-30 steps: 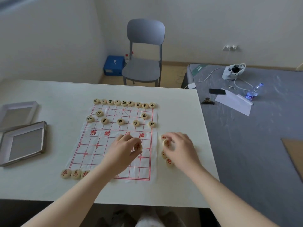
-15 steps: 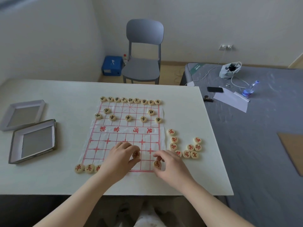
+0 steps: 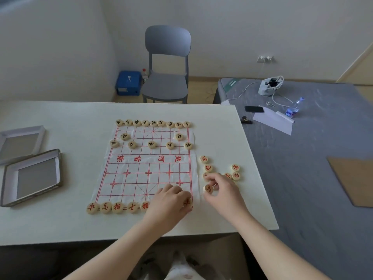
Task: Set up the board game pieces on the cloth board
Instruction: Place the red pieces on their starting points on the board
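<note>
The white cloth board (image 3: 129,164) with red grid lines lies on the white table. Black-lettered wooden discs (image 3: 153,123) fill its far rows. Several red-lettered discs (image 3: 106,207) line the near edge from the left corner. My left hand (image 3: 171,201) rests on the near right corner, fingers pinched on a red disc (image 3: 187,202) at the board's edge. My right hand (image 3: 224,190) is just right of the board and holds a red disc (image 3: 208,188) in its fingertips. A loose pile of red discs (image 3: 232,171) lies beyond that hand.
Two grey box halves (image 3: 30,178) lie at the table's left. The table's right edge (image 3: 258,168) borders a grey mattress carrying a phone (image 3: 254,109), paper, a bottle (image 3: 292,109) and a bag. A grey chair (image 3: 166,65) stands beyond the table.
My left hand moved right along the near row to the board's right corner with a disc. My right hand went from the near edge to the loose pile and picked up a red disc.
</note>
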Demonstrator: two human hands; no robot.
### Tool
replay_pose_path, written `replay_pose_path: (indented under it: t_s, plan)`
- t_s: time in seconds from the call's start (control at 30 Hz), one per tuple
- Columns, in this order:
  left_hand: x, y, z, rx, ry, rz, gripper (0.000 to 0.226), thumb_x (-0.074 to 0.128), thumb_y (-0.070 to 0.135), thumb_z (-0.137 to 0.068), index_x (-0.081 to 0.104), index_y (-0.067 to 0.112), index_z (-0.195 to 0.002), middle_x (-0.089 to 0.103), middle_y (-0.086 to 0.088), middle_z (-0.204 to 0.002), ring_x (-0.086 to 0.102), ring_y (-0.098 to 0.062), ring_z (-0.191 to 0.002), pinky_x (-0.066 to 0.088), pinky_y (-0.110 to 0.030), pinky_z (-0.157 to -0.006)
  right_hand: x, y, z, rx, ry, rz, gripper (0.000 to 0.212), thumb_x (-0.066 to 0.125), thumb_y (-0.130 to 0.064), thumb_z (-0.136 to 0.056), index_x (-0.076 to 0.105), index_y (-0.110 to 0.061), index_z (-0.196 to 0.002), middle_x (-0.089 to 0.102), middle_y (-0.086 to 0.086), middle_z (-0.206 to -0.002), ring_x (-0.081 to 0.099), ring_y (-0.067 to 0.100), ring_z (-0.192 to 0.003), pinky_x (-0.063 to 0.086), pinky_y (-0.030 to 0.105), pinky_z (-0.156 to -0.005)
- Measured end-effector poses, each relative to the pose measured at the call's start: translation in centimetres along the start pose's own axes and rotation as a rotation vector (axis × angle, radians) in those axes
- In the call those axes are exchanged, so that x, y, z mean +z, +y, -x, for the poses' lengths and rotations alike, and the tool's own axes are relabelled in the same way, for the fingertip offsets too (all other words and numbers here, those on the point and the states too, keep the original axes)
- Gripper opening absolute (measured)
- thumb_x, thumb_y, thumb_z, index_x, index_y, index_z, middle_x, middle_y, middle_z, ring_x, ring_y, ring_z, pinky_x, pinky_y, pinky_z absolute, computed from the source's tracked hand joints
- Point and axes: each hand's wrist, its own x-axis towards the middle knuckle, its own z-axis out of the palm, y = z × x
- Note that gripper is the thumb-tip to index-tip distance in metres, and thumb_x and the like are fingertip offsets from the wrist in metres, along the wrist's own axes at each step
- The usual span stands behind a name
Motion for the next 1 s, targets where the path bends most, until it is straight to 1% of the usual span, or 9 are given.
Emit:
replay_pose_path:
  t_s: [0.17, 0.23, 0.3, 0.37, 0.43, 0.53, 0.67, 0.83, 1.0]
  plan:
    - [1.2, 0.8, -0.1, -0.027, 0.026, -0.029, 0.04, 0.043, 0.046, -0.092, 0.045, 0.031, -0.13, 0.05, 0.009, -0.128, 0.04, -0.017, -0.122, 0.029, -0.03, -0.102, -0.8, 1.1, 0.1, 0.016, 0.026, -0.012, 0.03, 0.064, -0.016, -0.08, 0.06, -0.021, -0.109, 0.057, -0.008, -0.096, 0.052, 0.011, -0.093, 0.043, 0.019, -0.081]
    - [1.2, 0.9, -0.2, -0.012, 0.043, -0.056, 0.036, 0.061, 0.045, -0.082, 0.061, 0.027, -0.113, 0.063, 0.006, -0.108, 0.055, -0.023, -0.106, 0.042, -0.038, -0.09, -0.7, 1.3, 0.2, 0.01, 0.024, -0.006, 0.03, 0.064, -0.016, -0.08, 0.06, -0.021, -0.109, 0.057, -0.007, -0.095, 0.052, 0.012, -0.095, 0.043, 0.021, -0.082]
    - [0.7, 0.8, 0.1, -0.035, 0.088, -0.074, 0.042, 0.074, 0.051, -0.066, 0.067, 0.028, -0.1, 0.067, 0.009, -0.094, 0.063, -0.021, -0.091, 0.049, -0.036, -0.078, -0.7, 1.2, 0.4, -0.001, 0.026, -0.009, 0.031, 0.063, -0.017, -0.081, 0.06, -0.021, -0.111, 0.055, -0.007, -0.092, 0.052, 0.013, -0.096, 0.043, 0.022, -0.083]
    - [-0.1, 0.5, 0.4, -0.099, 0.11, -0.012, 0.05, 0.064, 0.056, -0.075, 0.058, 0.031, -0.118, 0.06, 0.014, -0.112, 0.053, -0.016, -0.109, 0.04, -0.033, -0.092, -0.5, 0.9, 0.4, -0.028, 0.023, -0.017, 0.032, 0.063, -0.017, -0.082, 0.059, -0.019, -0.114, 0.053, -0.008, -0.091, 0.051, 0.012, -0.096, 0.042, 0.021, -0.084]
    - [-0.4, -0.7, 0.6, -0.17, 0.223, 0.092, 0.044, 0.049, 0.048, -0.089, 0.049, 0.03, -0.129, 0.053, 0.013, -0.124, 0.043, -0.012, -0.119, 0.032, -0.026, -0.098, -0.1, 0.3, 0.4, -0.08, -0.006, -0.006, 0.035, 0.063, -0.02, -0.083, 0.058, -0.019, -0.117, 0.052, -0.009, -0.091, 0.048, 0.01, -0.095, 0.04, 0.019, -0.085]
    - [-1.3, -2.0, 0.8, -0.261, 0.329, 0.157, 0.033, 0.039, 0.023, -0.097, 0.051, 0.023, -0.128, 0.053, 0.005, -0.128, 0.042, -0.014, -0.121, 0.033, -0.024, -0.098, 0.9, -1.2, 0.6, -0.175, -0.101, 0.003, 0.038, 0.064, -0.025, -0.083, 0.055, -0.021, -0.12, 0.053, -0.011, -0.097, 0.045, 0.007, -0.098, 0.037, 0.017, -0.087]
    - [-1.7, -2.9, 1.4, -0.372, 0.385, 0.246, 0.033, 0.039, 0.01, -0.096, 0.053, 0.018, -0.125, 0.05, 0.0, -0.129, 0.042, -0.016, -0.119, 0.035, -0.022, -0.094, 2.4, -2.7, 1.1, -0.223, -0.229, 0.055, 0.043, 0.061, -0.028, -0.085, 0.05, -0.024, -0.126, 0.055, -0.007, -0.119, 0.045, 0.011, -0.112, 0.041, 0.025, -0.099]
    - [-1.4, -3.3, 2.0, -0.388, 0.39, 0.275, 0.031, 0.043, 0.007, -0.094, 0.056, 0.018, -0.12, 0.044, -0.001, -0.133, 0.043, -0.018, -0.12, 0.042, -0.029, -0.1, 3.5, -2.9, 1.1, -0.265, -0.204, 0.212, 0.044, 0.056, -0.031, -0.087, 0.047, -0.026, -0.129, 0.057, -0.009, -0.121, 0.042, 0.013, -0.112, 0.034, 0.025, -0.096]
    - [-1.5, -2.9, 2.0, -0.398, 0.366, 0.288, 0.03, 0.042, 0.01, -0.095, 0.054, 0.02, -0.121, 0.042, 0.002, -0.136, 0.041, -0.016, -0.123, 0.042, -0.027, -0.099, 3.8, -2.8, 1.0, -0.262, -0.21, 0.247, 0.045, 0.056, -0.032, -0.087, 0.045, -0.028, -0.131, 0.057, -0.01, -0.122, 0.041, 0.014, -0.113, 0.031, 0.027, -0.099]
